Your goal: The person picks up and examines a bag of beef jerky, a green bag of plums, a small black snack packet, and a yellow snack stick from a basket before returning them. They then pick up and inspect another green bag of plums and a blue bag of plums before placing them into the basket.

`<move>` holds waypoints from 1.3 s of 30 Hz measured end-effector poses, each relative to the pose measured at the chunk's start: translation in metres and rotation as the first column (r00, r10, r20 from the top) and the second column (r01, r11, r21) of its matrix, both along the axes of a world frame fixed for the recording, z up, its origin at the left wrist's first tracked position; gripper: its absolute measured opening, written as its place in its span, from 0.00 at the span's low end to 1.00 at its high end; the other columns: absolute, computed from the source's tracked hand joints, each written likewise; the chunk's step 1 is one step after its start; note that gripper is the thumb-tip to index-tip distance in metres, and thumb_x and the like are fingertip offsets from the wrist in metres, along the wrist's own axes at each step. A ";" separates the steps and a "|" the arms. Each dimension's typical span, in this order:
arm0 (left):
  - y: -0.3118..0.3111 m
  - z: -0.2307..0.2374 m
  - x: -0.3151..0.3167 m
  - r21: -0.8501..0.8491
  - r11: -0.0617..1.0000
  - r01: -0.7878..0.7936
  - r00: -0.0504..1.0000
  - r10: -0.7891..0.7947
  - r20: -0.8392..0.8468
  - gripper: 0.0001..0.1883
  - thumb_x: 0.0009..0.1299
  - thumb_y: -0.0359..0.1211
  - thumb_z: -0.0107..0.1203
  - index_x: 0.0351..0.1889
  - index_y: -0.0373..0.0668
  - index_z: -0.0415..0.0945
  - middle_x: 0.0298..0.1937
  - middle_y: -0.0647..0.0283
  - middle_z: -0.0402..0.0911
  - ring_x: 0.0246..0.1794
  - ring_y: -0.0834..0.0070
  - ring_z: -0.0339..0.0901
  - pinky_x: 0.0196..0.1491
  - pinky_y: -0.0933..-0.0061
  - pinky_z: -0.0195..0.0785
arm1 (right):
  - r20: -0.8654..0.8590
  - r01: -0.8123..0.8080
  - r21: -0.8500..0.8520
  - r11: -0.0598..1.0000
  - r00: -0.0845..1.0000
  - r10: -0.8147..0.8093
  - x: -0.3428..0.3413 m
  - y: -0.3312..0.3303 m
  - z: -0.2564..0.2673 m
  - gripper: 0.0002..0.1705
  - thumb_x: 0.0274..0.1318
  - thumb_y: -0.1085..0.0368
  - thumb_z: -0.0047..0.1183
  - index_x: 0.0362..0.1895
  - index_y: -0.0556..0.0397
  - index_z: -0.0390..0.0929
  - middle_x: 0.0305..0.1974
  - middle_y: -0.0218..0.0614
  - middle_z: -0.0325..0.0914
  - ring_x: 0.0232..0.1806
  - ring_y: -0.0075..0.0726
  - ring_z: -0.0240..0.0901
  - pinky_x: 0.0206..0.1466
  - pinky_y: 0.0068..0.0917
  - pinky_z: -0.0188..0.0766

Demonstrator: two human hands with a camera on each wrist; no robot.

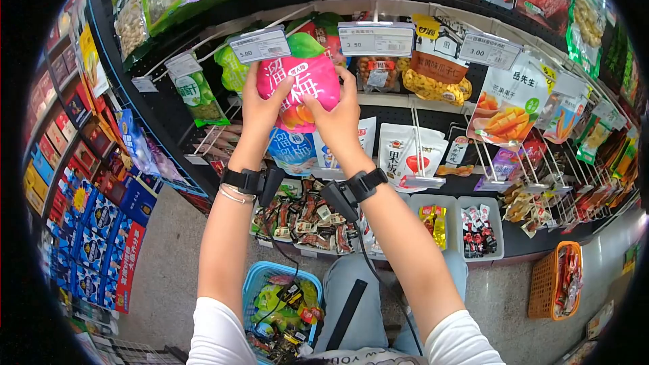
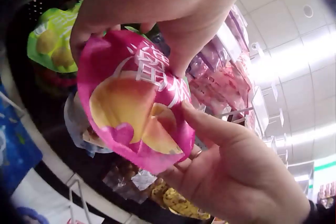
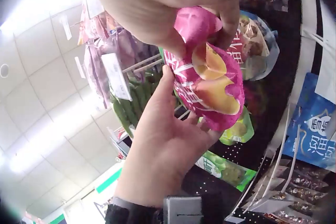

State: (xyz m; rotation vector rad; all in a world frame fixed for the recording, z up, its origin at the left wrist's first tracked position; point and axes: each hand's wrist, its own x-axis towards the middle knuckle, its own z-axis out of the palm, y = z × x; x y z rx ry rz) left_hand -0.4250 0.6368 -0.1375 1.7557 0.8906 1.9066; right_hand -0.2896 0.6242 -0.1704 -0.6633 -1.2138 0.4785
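Note:
Both my hands grip a pink snack pouch (image 1: 304,88) shaped like a plum, with a green leaf top and fruit printed on the front. My left hand (image 1: 262,108) holds its left side, thumb on the front. On the other side my right hand (image 1: 338,122) grips the edge, its thumb pressing the front near the middle. In the left wrist view the pouch (image 2: 136,103) faces the camera, with my right hand (image 2: 236,166) at its lower right. From the right wrist the pouch (image 3: 210,77) looks creased, and my left hand (image 3: 163,145) supports it from below.
Hanging pouches surround it: a green one (image 1: 233,67) behind, a blue one (image 1: 292,149) below, and a mango pouch (image 1: 510,101) at right. Price tags (image 1: 376,39) jut from the hooks. A blue basket (image 1: 253,280) with snacks stands on the floor, an orange basket (image 1: 544,284) at right.

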 end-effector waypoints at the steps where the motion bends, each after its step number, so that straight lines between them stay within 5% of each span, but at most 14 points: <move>1: 0.001 0.001 0.001 0.024 0.999 -0.028 0.999 0.029 -0.036 0.40 0.58 0.34 0.66 0.64 0.26 0.55 0.59 0.50 0.69 0.53 0.71 0.71 0.57 0.72 0.64 | -0.034 -0.028 -0.001 1.000 0.999 0.028 0.000 0.003 -0.001 0.37 0.41 0.70 0.64 0.57 0.55 0.61 0.51 0.50 0.72 0.51 0.50 0.74 0.53 0.35 0.70; 9: -0.007 -0.014 -0.003 0.028 0.984 -0.175 0.981 0.177 -0.077 0.39 0.59 0.32 0.65 0.66 0.33 0.56 0.62 0.51 0.63 0.57 0.71 0.68 0.59 0.71 0.62 | -0.034 -0.050 0.074 0.996 0.998 0.052 0.001 -0.012 -0.006 0.37 0.43 0.70 0.64 0.59 0.56 0.59 0.50 0.53 0.72 0.50 0.48 0.75 0.51 0.35 0.70; 12: -0.030 -0.018 -0.002 -0.008 0.984 -0.179 0.983 0.179 -0.047 0.38 0.60 0.29 0.63 0.67 0.36 0.54 0.62 0.52 0.63 0.56 0.70 0.68 0.58 0.72 0.63 | -0.023 -0.149 0.041 0.988 0.988 0.150 -0.002 -0.021 -0.014 0.37 0.45 0.75 0.61 0.60 0.58 0.57 0.55 0.45 0.66 0.56 0.33 0.68 0.57 0.28 0.66; 16: -0.048 -0.010 0.005 0.004 0.995 -0.097 0.995 0.097 0.037 0.38 0.61 0.28 0.63 0.67 0.36 0.53 0.62 0.54 0.63 0.55 0.71 0.70 0.56 0.73 0.66 | -0.067 -0.154 0.142 0.978 0.984 0.165 -0.007 -0.022 -0.014 0.36 0.45 0.71 0.62 0.59 0.56 0.59 0.50 0.52 0.72 0.51 0.47 0.74 0.52 0.35 0.69; 24: -0.008 -0.015 -0.006 0.130 0.941 -0.312 0.903 0.336 -0.269 0.37 0.64 0.31 0.60 0.68 0.34 0.53 0.64 0.52 0.63 0.56 0.71 0.69 0.57 0.73 0.65 | -0.114 -0.148 0.099 0.984 0.981 0.159 -0.002 -0.005 -0.016 0.36 0.44 0.71 0.62 0.59 0.55 0.59 0.50 0.52 0.72 0.51 0.48 0.74 0.53 0.35 0.69; 31: -0.008 -0.016 -0.002 0.165 0.900 -0.403 0.844 0.435 -0.314 0.35 0.64 0.34 0.60 0.67 0.35 0.56 0.64 0.52 0.63 0.57 0.71 0.68 0.57 0.72 0.64 | -0.117 -0.131 0.096 0.987 0.983 0.142 -0.001 -0.002 -0.017 0.36 0.44 0.71 0.62 0.59 0.55 0.59 0.50 0.52 0.72 0.52 0.50 0.73 0.53 0.36 0.69; 34: -0.001 -0.017 -0.004 0.160 0.910 -0.382 0.885 0.411 -0.221 0.39 0.60 0.42 0.65 0.65 0.37 0.61 0.57 0.51 0.65 0.57 0.65 0.66 0.59 0.67 0.58 | -0.107 -0.118 0.084 0.989 0.986 0.126 -0.002 -0.004 -0.015 0.35 0.44 0.72 0.62 0.57 0.55 0.60 0.48 0.51 0.73 0.51 0.51 0.73 0.53 0.36 0.69; 39: -0.004 0.003 0.000 -0.004 0.981 -0.195 0.980 0.195 0.021 0.31 0.68 0.34 0.57 0.66 0.35 0.58 0.49 0.58 0.75 0.47 0.77 0.73 0.49 0.77 0.67 | -0.036 -0.079 0.088 0.993 0.996 0.082 -0.002 -0.004 -0.017 0.31 0.43 0.72 0.61 0.53 0.55 0.63 0.45 0.50 0.74 0.48 0.51 0.75 0.50 0.35 0.70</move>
